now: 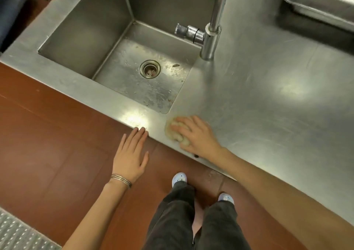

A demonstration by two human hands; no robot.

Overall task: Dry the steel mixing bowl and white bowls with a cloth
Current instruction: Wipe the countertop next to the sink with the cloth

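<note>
nearest: left hand (132, 154) flat, fingers straight, tips on the front edge of the brushed steel counter (268, 96), holding nothing. just beyond: right hand (197, 134) grips a crumpled beige cloth (169, 133), pressed to the counter by the near right corner of the square steel sink (86, 39). farther: chrome tap (212, 29); far right, a shallow steel tray (321, 2). steel mixing bowl and white bowls not in view. judged step: cloth in hand, drying not begun. next move: lift the cloth, find a bowl.
</note>
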